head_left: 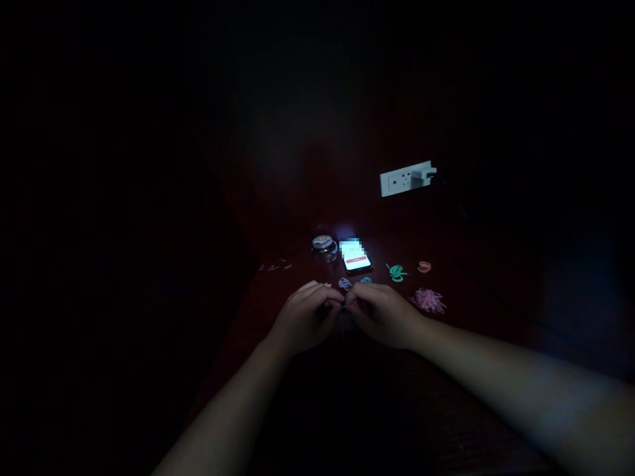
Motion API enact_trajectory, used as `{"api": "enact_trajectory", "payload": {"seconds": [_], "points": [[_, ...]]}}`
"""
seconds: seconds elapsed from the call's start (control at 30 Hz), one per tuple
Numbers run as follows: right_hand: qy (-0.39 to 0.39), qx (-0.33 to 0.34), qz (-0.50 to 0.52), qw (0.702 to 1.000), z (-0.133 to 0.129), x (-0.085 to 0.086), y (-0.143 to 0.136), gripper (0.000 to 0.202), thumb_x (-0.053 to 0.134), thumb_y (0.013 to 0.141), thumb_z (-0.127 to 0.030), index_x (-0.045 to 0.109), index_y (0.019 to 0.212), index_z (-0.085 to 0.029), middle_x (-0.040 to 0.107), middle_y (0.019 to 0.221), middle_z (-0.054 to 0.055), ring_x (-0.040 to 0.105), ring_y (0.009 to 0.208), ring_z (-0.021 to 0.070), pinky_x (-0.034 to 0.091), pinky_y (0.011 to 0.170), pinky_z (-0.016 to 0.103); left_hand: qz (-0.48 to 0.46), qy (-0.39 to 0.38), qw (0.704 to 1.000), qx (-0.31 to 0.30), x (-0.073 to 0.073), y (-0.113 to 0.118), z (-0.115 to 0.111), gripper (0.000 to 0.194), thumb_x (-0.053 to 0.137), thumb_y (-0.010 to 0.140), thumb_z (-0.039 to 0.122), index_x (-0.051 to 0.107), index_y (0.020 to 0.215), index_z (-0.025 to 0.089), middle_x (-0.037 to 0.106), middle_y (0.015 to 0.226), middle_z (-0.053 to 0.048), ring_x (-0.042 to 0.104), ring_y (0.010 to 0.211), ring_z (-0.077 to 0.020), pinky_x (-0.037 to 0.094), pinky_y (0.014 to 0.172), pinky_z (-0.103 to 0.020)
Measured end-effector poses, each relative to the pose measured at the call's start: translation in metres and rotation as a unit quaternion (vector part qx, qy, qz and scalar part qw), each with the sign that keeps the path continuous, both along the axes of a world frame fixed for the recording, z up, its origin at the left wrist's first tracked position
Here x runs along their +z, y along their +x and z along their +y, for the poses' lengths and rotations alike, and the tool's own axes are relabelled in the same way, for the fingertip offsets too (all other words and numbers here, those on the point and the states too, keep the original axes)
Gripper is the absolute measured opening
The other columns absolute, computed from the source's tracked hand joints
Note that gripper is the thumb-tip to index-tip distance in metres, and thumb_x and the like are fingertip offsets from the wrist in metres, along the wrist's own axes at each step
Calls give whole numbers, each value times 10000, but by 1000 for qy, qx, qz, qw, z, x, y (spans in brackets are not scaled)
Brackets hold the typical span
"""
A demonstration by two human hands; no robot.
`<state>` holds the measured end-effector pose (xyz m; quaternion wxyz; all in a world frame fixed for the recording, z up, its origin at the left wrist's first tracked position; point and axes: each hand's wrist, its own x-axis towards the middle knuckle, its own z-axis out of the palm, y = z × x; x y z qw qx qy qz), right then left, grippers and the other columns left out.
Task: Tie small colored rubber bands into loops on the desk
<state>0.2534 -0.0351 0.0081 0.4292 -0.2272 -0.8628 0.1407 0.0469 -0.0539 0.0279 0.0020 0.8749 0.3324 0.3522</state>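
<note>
My left hand [307, 316] and my right hand [383, 313] meet over the dark table, fingertips pinched close together. A thin, pale bit shows between the fingertips, too small to name. Just beyond them lie a small purple coil [344, 283] and a small blue coil [366, 280]. Some pink pieces peek out behind my left fingers. To the right of my right hand is a loose pile of pink strips [429, 301], with a green coil [396, 272] and an orange coil [424, 267] farther back.
A lit phone [356, 255] lies behind the coils, beside a lidded clear jar [324, 247]. Small pale scraps [273, 268] are on the left of the dark reddish table [248, 311]. A wall socket [407, 178] holds a plug. Surroundings are very dark.
</note>
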Motion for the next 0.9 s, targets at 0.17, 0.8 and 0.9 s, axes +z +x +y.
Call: {"api": "enact_trajectory", "payload": {"seconds": [0.17, 0.8, 0.9], "points": [[-6, 0, 3, 1000, -2, 3, -1, 101, 532, 845, -105, 522, 803, -197, 527, 684, -31, 476, 607, 106, 352, 567, 226, 7, 4, 1000, -6, 0, -2, 2, 102, 581, 861, 158, 623, 936, 213, 650, 850, -28, 563, 793, -163, 449, 740, -312], [-32, -22, -4, 999, -1, 4, 0, 98, 528, 830, -100, 524, 812, -197, 530, 685, -32, 466, 604, 104, 345, 574, 229, -25, 33, 999, 1, 0, -4, 0, 96, 616, 855, 180, 657, 935, 214, 690, 872, -44, 612, 814, -173, 487, 742, -326], [-34, -26, -9, 999, 0, 3, 0, 104, 519, 824, -95, 520, 804, -196, 531, 691, -30, 474, 615, 108, 345, 581, 233, -28, 42, 999, -2, 0, -4, 0, 100, 624, 851, 175, 659, 936, 214, 694, 869, -42, 623, 820, -170, 496, 753, -325]]}}
